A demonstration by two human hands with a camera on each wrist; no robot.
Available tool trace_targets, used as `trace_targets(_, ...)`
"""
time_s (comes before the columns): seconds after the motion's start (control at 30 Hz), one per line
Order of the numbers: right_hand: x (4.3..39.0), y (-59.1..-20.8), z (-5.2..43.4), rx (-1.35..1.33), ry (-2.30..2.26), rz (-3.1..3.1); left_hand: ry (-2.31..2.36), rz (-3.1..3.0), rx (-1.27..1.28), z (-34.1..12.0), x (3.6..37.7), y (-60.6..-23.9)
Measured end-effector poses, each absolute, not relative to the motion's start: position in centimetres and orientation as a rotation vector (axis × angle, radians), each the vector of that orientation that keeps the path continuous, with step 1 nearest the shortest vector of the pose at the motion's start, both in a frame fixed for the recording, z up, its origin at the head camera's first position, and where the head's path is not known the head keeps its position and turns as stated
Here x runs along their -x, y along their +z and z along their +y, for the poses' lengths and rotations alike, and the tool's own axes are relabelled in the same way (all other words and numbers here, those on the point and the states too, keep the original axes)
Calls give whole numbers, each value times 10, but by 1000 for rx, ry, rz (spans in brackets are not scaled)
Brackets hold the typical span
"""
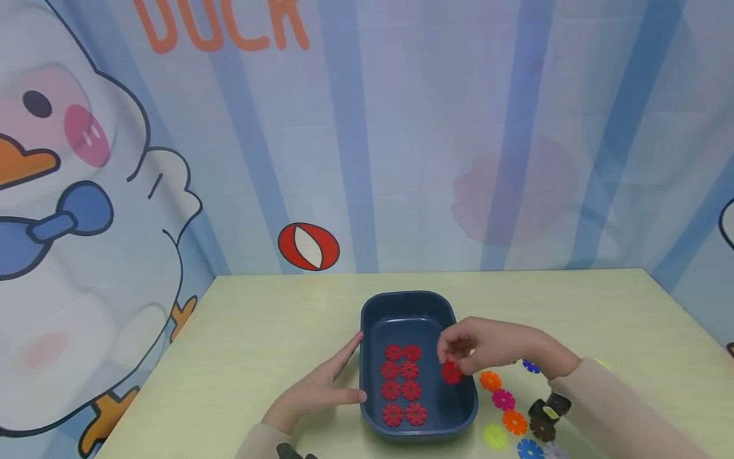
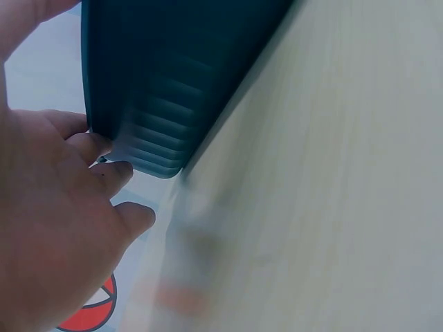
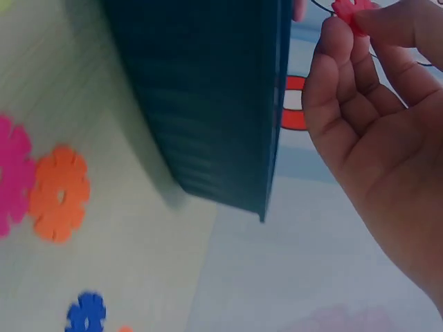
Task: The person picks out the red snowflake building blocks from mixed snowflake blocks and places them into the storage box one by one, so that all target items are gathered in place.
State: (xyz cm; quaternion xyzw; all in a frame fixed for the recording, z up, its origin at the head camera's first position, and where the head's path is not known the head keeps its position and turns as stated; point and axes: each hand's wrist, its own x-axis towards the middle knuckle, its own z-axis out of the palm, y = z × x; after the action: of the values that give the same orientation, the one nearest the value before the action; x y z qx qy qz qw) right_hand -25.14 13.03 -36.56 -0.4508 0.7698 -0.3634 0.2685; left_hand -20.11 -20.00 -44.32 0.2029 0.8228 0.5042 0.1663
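Observation:
A dark blue rectangular tray (image 1: 421,432) stands on the table with several red notched plastic discs (image 1: 390,390) lying in two columns on the left of its floor. My right hand (image 1: 487,347) is over the tray's right side and pinches another red notched disc (image 1: 451,373) between thumb and fingers. The right wrist view shows that red disc (image 3: 351,10) at the fingertips. My left hand (image 1: 321,386) touches the tray's left wall with thumb and fingers spread. In the left wrist view, the left hand (image 2: 62,200) is against the tray's ribbed side (image 2: 166,111).
Right of the tray, loose notched discs lie on the table (image 1: 275,319): orange (image 1: 515,422), pink (image 1: 503,400), yellow-green (image 1: 496,437), blue (image 1: 530,449) and dark brown (image 1: 542,429), some partly behind the right forearm. A printed curtain (image 1: 413,159) hangs behind the table.

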Motion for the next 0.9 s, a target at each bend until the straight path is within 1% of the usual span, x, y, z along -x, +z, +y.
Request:
trace_targets(0.2, 264, -380, 105, 1245, -986, 1976, 1441, 2334, -582, -200, 202, -444)
trace_targets(0.37, 273, -392, 88, 1257, -1001, 2013, 1436, 2335, -572, -200, 202, -444)
trace_targets(0.9, 301, -415, 62, 1042, -1188, 2274, 1417, 2341, -595, -200, 202, -442)
